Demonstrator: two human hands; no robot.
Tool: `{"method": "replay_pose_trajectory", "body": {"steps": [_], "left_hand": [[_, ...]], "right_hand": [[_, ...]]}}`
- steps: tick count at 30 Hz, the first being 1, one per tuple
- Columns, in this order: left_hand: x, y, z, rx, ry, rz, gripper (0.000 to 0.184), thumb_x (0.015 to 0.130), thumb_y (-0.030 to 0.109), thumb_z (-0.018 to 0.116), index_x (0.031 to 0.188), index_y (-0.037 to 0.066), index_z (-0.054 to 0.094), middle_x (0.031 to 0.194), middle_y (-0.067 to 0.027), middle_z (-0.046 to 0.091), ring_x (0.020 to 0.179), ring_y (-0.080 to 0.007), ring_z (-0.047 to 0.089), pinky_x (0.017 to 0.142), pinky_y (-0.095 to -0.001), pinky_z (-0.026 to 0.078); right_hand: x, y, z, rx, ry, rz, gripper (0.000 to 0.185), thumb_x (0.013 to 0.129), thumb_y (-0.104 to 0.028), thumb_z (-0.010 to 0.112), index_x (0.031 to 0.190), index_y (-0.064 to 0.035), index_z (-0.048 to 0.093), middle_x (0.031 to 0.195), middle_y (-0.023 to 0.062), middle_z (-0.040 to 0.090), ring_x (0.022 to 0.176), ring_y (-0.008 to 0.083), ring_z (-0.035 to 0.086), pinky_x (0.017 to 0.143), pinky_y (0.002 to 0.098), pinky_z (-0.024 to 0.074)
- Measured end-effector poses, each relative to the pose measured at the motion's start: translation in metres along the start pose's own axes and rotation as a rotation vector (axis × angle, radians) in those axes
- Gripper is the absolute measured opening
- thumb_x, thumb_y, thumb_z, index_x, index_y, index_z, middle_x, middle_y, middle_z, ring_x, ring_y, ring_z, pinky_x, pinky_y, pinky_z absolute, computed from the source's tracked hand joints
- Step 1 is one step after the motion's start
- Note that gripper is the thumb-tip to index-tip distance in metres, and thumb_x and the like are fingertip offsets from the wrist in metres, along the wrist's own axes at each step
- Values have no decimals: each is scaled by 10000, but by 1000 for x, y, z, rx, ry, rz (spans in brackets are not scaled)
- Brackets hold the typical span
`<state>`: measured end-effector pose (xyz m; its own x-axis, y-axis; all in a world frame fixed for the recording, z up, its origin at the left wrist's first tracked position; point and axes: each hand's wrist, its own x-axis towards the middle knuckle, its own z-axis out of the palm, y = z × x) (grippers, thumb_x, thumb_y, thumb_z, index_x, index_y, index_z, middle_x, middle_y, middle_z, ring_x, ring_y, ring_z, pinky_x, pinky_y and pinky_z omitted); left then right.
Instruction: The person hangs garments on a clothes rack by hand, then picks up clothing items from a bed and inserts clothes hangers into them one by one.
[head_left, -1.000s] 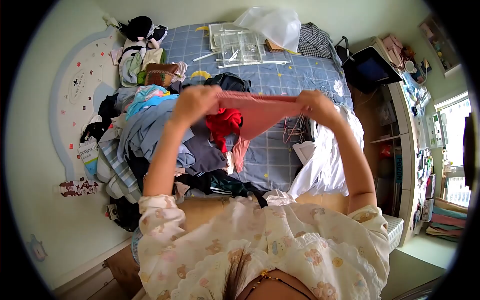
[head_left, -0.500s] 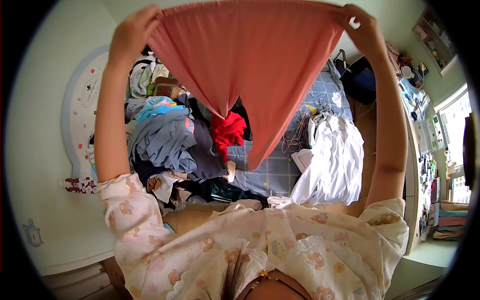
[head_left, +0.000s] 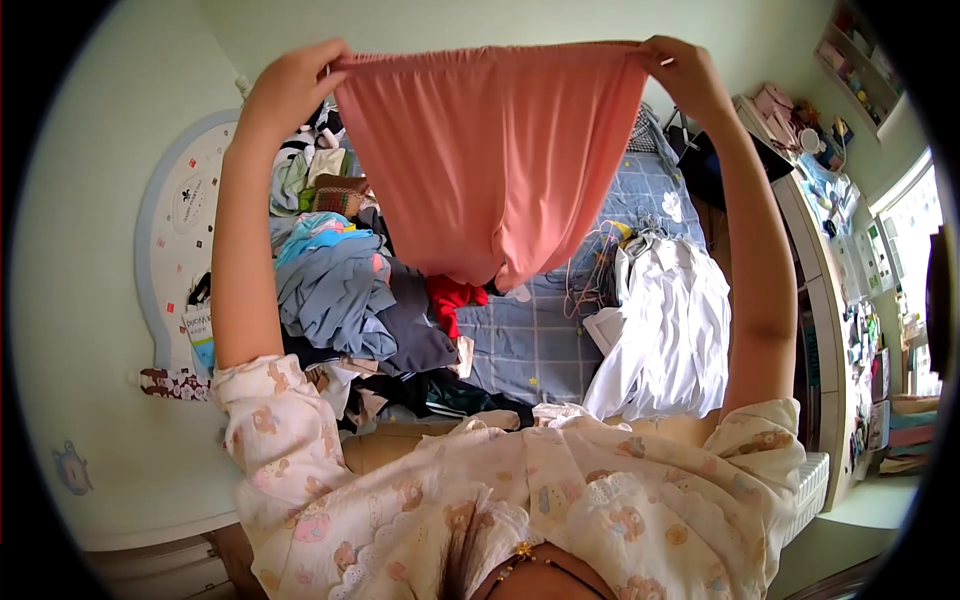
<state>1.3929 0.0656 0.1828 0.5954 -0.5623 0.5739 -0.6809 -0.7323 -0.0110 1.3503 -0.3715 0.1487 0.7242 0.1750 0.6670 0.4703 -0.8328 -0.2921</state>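
Observation:
A pair of coral-pink trousers (head_left: 490, 160) hangs spread out above the bed, its gathered elastic waistband at the top. My left hand (head_left: 300, 82) pinches one end of the waistband between thumb and fingers. At the opposite end, my right hand (head_left: 686, 75) grips the other corner, so the band is stretched nearly straight between them. The legs hang down and come together near the middle. Behind the lower hem, a red garment (head_left: 447, 302) is partly hidden.
Piled clothes, with a grey-blue garment (head_left: 335, 290) on top, cover the bed's left side. White shirts (head_left: 665, 320) lie on the right, beside wire hangers (head_left: 592, 275). Between them shows the blue checked bedsheet (head_left: 530, 345). A pale headboard (head_left: 185, 240) stands left; a cluttered desk lines the right.
Both hands have come down and slightly closer together, still holding the trousers by the waistband. The legs have swung up and bunched inward, covering more of the red garment.

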Motion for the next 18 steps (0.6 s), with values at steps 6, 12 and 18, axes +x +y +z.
{"method": "replay_pose_trajectory", "body": {"steps": [6,12,18], "left_hand": [[-27,2,48,-240,-37,-169,125,852,107,580,964,56,557,778,-121,617,696,-269,589,642,-337,466],[-77,2,116,-129,-145,-35,155,821,95,569,970,79,528,874,-149,598,840,-351,579,688,-424,452],[-197,34,244,-606,-616,-560,133,803,158,623,805,26,617,655,-111,627,601,-210,619,550,-337,451]], "right_hand": [[-34,18,42,222,-68,120,156,822,-103,652,936,3,659,822,89,672,766,156,639,709,298,508],[-89,23,94,185,-201,179,129,788,-54,665,915,-39,681,803,76,660,672,165,597,633,288,496],[-234,39,204,397,-381,471,120,768,-122,659,875,-83,698,788,138,655,669,270,625,632,356,496]]}}
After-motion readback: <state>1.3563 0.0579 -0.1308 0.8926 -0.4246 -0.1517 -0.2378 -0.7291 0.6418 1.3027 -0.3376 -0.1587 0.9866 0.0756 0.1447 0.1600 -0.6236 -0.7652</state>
